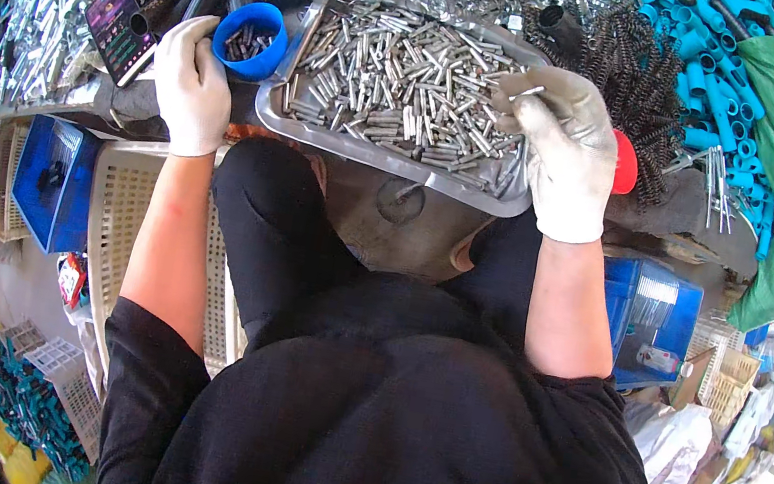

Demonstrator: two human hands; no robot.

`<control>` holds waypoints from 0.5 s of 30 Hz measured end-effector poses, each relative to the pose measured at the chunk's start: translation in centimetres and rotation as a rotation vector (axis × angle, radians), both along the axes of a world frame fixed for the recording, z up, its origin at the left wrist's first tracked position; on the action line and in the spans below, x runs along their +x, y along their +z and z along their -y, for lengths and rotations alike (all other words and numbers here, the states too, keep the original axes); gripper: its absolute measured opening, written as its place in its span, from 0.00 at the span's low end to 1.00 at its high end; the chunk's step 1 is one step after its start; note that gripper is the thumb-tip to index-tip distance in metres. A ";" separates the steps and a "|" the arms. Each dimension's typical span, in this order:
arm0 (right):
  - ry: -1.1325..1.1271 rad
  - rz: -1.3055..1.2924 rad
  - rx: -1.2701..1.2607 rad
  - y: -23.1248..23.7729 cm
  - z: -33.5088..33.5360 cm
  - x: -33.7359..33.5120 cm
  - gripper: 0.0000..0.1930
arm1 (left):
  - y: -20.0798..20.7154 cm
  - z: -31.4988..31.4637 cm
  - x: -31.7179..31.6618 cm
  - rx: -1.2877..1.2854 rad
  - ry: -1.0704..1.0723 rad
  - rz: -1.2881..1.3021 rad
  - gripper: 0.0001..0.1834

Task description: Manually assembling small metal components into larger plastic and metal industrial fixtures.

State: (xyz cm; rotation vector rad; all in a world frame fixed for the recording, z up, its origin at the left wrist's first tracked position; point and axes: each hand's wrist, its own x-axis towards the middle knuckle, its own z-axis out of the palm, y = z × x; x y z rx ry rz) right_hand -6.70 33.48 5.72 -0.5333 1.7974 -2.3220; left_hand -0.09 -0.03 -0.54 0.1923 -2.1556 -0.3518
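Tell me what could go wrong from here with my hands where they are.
The pin in your right hand is held by gloved fingertips, so it might slip and get lost among the loose pieces in the tray.
Your left hand is at the side of the cup; a knock could tip it and spill the small pieces inside.
The phone lies by metal parts left of that hand, so it might get scratched.

You are extending both bare forearms [172, 243] forward; your gloved left hand [191, 94] is curving its fingers inward, while your gloved right hand [567, 159] is bringing thumb and fingers together in a pinch.
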 end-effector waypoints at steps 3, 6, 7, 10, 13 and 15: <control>-0.025 0.021 0.027 0.0 0.3 -0.3 0.10 | 0.0 0.4 0.0 -0.003 0.003 -0.001 0.12; -0.077 0.000 0.038 -0.3 0.7 -0.4 0.08 | -0.1 0.6 0.0 0.001 0.011 0.001 0.12; -0.095 0.002 0.141 -0.2 0.6 -0.3 0.08 | 0.0 0.6 0.0 0.004 0.013 0.005 0.11; -0.129 -0.045 0.229 -0.4 0.3 0.1 0.06 | 0.3 0.3 0.1 0.008 0.001 -0.002 0.11; -0.135 0.009 0.335 0.4 -0.3 0.8 0.07 | 0.2 0.2 0.3 0.005 0.000 0.001 0.11; -0.128 -0.032 0.347 1.2 -1.4 1.2 0.07 | -0.1 0.1 0.1 0.007 -0.011 -0.001 0.11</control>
